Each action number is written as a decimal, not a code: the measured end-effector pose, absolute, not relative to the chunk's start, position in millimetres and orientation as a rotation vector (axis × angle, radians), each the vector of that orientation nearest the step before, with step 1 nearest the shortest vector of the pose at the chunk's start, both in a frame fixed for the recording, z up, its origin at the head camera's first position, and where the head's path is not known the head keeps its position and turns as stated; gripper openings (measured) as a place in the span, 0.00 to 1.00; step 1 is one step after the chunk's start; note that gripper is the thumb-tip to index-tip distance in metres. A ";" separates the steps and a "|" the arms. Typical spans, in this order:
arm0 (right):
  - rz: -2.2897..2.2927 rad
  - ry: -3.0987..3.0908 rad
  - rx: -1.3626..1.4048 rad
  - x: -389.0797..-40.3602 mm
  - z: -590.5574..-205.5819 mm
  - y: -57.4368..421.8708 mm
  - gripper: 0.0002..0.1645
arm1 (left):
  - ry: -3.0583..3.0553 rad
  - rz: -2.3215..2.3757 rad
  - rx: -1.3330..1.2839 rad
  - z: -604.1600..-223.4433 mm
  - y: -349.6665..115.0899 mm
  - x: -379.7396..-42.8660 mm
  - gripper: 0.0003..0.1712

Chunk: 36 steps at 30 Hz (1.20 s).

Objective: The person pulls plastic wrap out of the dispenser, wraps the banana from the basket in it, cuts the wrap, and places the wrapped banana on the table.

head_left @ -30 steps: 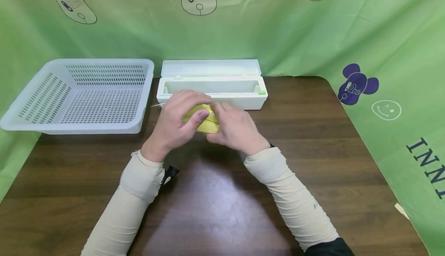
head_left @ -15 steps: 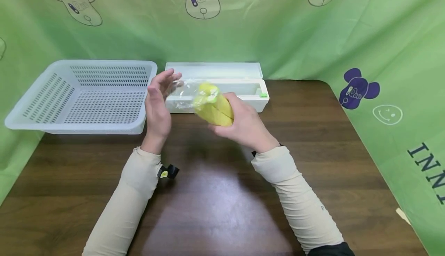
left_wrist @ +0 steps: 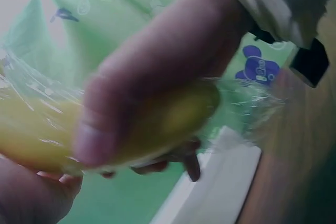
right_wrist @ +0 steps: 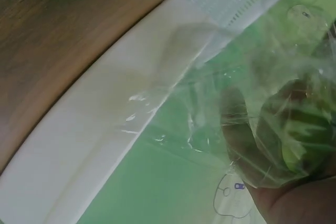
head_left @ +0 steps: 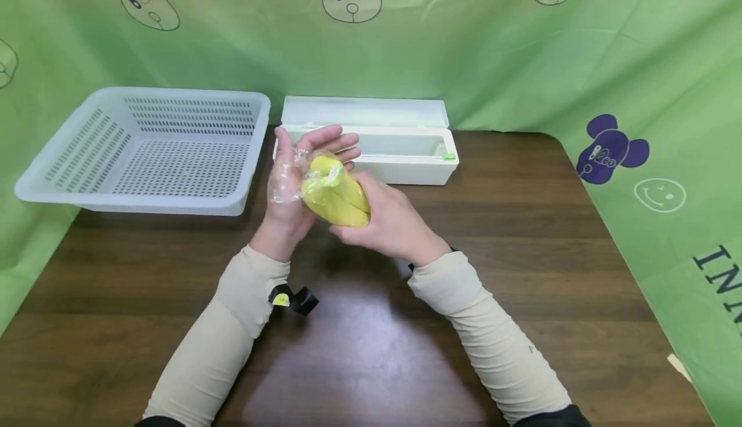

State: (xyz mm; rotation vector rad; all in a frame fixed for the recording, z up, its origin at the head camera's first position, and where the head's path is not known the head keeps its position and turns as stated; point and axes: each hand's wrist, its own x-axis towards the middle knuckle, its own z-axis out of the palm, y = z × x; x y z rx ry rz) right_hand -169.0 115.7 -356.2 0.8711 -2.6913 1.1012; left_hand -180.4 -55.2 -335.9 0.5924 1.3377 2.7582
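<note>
A bunch of bananas (head_left: 332, 203) wrapped in clear plastic wrap (head_left: 283, 181) is held above the table in front of the white box. My right hand (head_left: 397, 219) grips it from the right, thumb and fingers around its side. Its green end faces up and left, with loose film bunched there. My left hand (head_left: 287, 219) is spread palm up at the left, fingers straight, against the loose film. In the left wrist view the right thumb lies across the yellow bananas (left_wrist: 170, 121). Transparent film (right_wrist: 202, 129) hangs loose beside the left fingers in the right wrist view.
Behind the hands stands a long white plastic-wrap dispenser box (head_left: 400, 171), lid raised, with a green slider (head_left: 449, 156) at its right end. A white perforated basket (head_left: 168, 204) sits at the back left of the wooden table (head_left: 522, 253). Green printed cloth (head_left: 452, 47) hangs behind.
Both hands were around the bananas at first. The left hand then let go and drew away left; now it has turned palm up against the loose film. The right hand has kept its grip.
</note>
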 end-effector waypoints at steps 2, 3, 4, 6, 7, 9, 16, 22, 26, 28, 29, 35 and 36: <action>1.069 -2.708 0.879 -168.4 -356.2 114.9 0.38 | 1.311 2.766 0.623 -332.4 -57.5 -179.3 0.44; 1.048 -2.712 0.883 -168.2 -356.2 114.8 0.38 | 1.313 2.769 0.640 -330.8 -58.6 -178.9 0.45; 1.023 -2.713 0.888 -168.1 -356.2 114.8 0.37 | 1.326 2.770 0.658 -329.3 -59.5 -178.3 0.46; 0.977 -2.709 0.893 -167.9 -355.8 115.0 0.37 | 1.374 2.761 0.691 -326.7 -60.7 -177.5 0.47; 0.955 -2.706 0.891 -167.6 -355.9 115.7 0.37 | 1.405 2.752 0.700 -325.8 -60.6 -177.0 0.48; 0.918 -2.697 0.892 -167.2 -356.2 117.0 0.37 | 1.468 2.735 0.714 -323.9 -59.9 -176.0 0.49; 0.845 -2.708 0.892 -167.1 -357.0 118.7 0.36 | 1.696 2.684 0.756 -322.9 -58.6 -172.9 0.51; 0.812 -2.730 0.901 -169.0 -355.9 118.9 0.35 | 1.970 2.682 0.914 -327.1 -56.3 -172.5 0.56; 0.805 -2.755 0.889 -169.0 -355.3 116.8 0.32 | 2.225 2.734 0.986 -331.3 -52.3 -171.3 0.58; 0.803 -2.772 0.868 -167.5 -355.3 114.3 0.31 | 2.373 2.767 0.998 -334.1 -49.6 -170.1 0.56; 0.800 -2.779 0.856 -166.4 -355.3 113.1 0.31 | 2.469 2.763 1.008 -335.4 -48.5 -169.6 0.54; 0.716 -2.791 0.791 -159.1 -353.8 108.2 0.30 | 3.085 2.528 1.031 -341.4 -43.3 -171.5 0.25; 0.699 -2.787 0.780 -157.8 -353.5 107.9 0.30 | 3.124 2.510 1.019 -341.7 -42.6 -172.2 0.20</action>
